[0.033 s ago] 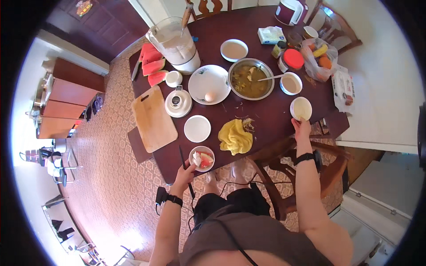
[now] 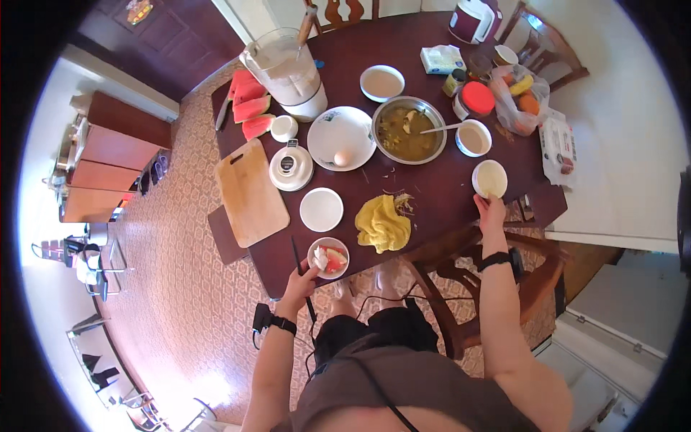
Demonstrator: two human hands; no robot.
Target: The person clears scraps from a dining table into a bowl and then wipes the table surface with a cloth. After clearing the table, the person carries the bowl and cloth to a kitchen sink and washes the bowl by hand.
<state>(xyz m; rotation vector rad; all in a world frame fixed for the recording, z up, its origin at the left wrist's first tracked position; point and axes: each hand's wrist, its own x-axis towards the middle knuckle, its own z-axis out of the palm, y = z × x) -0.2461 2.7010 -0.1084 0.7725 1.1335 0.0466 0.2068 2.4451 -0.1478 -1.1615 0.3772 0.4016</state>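
White bowl [image 2: 474, 178], beyond right hand [image 2: 491, 212], seemingly pinched

Not legible at this scale. Visible only as small, blurred print: on the round white plastic disc [image 2: 291, 175]; on the soft white, green and blue packet [image 2: 442, 60]; on the white box-shaped package [image 2: 560, 144] beside the dark red-brown tabletop [image 2: 446, 198].

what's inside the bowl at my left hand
Inside the bowl at your left hand are red-and-pale fruit pieces and a white lump I can't identify. Whatever lies beneath them is covered.
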